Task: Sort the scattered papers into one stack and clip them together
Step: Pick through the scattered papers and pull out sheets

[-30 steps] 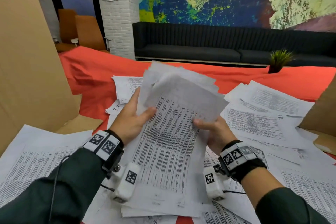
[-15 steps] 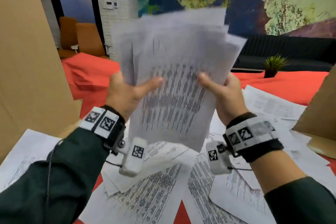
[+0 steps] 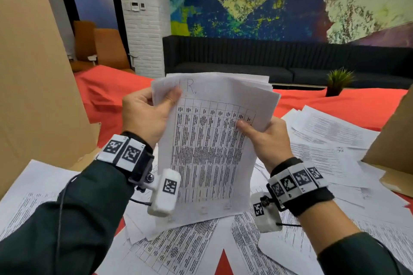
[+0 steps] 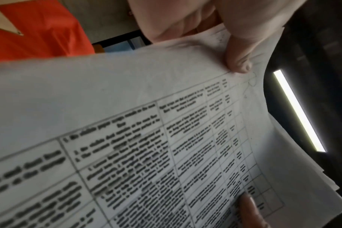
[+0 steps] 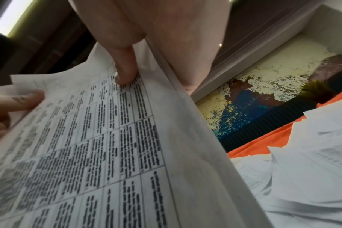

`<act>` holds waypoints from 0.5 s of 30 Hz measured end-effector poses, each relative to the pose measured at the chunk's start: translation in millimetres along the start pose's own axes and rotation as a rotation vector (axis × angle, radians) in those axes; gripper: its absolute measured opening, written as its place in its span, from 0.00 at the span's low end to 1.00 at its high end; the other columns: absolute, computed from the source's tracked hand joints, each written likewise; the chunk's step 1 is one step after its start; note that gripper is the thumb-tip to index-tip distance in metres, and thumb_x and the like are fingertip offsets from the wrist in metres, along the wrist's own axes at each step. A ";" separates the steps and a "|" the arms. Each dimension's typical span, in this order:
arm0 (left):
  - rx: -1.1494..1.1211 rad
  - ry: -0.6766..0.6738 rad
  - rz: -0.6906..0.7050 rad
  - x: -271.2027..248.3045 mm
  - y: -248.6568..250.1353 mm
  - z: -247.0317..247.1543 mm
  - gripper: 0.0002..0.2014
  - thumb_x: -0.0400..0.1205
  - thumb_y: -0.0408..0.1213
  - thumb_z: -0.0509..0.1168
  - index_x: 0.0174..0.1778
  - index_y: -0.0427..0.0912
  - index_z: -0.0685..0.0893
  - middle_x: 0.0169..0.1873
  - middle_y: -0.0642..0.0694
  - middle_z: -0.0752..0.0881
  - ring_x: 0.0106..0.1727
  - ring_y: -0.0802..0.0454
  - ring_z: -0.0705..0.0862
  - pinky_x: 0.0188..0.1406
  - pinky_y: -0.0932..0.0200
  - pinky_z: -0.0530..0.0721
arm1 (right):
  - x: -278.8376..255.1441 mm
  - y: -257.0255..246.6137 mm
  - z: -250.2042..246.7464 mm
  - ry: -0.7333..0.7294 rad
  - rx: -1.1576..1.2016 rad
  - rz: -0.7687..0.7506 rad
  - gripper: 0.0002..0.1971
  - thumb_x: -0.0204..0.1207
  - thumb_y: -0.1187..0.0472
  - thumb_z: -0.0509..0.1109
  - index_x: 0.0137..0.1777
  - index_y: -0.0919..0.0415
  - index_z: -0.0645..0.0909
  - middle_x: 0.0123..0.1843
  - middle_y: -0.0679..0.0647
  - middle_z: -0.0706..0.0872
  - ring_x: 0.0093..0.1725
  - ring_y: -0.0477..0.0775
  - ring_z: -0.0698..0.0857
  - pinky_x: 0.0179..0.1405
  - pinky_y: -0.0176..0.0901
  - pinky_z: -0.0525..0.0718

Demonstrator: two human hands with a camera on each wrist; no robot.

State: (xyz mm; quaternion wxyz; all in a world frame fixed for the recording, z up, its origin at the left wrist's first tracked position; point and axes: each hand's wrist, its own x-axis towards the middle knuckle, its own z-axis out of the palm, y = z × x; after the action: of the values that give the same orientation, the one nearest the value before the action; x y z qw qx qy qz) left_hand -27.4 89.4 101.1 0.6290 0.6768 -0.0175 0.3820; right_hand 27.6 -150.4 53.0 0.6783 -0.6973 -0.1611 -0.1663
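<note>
I see both forearms raised over the tabletop (image 3: 335,105), which is covered in red cloth, with a stack of papers (image 3: 210,152) held upright between the two hands. The left hand (image 3: 145,116) grasps the stack at its upper left corner, thumb pressed on the front sheet just beside the handwritten "H.R." and the other fingers behind the stack. The right hand (image 3: 266,138) grasps the right edge lower down, thumb flat across the printed table on the front sheet, fingers wrapped behind. The sheet edges are uneven at the top right. The bottom edge of the stack hangs close above loose papers (image 3: 319,138) that lie scattered on the tabletop. Cardboard panels (image 3: 33,73) stand at the left and right of the tabletop.
</note>
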 end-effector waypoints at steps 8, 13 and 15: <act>-0.136 -0.054 -0.041 1.8 7.1 0.4 0.08 0.71 0.39 0.83 0.41 0.44 0.93 0.43 0.44 0.95 0.47 0.44 0.95 0.51 0.42 0.93 | 0.0 3.1 -0.7 0.015 0.009 0.051 0.08 0.72 0.67 0.82 0.46 0.55 0.90 0.45 0.55 0.95 0.48 0.60 0.94 0.55 0.65 0.91; -0.157 -0.086 -0.017 1.9 11.6 1.2 0.09 0.70 0.42 0.82 0.41 0.45 0.93 0.42 0.46 0.96 0.46 0.46 0.95 0.46 0.51 0.93 | 0.4 2.0 -2.5 0.030 0.109 0.097 0.06 0.76 0.71 0.77 0.45 0.60 0.90 0.43 0.57 0.95 0.44 0.59 0.94 0.49 0.57 0.92; -0.188 -0.090 -0.018 1.0 8.4 1.0 0.10 0.69 0.38 0.82 0.44 0.42 0.92 0.41 0.47 0.96 0.44 0.50 0.95 0.43 0.56 0.92 | 0.2 2.8 -5.4 0.017 0.119 0.119 0.05 0.78 0.72 0.76 0.44 0.62 0.90 0.40 0.55 0.94 0.42 0.56 0.94 0.45 0.53 0.90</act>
State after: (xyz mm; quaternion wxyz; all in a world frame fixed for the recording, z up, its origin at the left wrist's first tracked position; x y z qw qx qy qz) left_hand -30.4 87.2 108.7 0.6918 0.6315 -0.0752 0.3421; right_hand 29.0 -155.9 50.8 0.7286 -0.6626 -0.1234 -0.1218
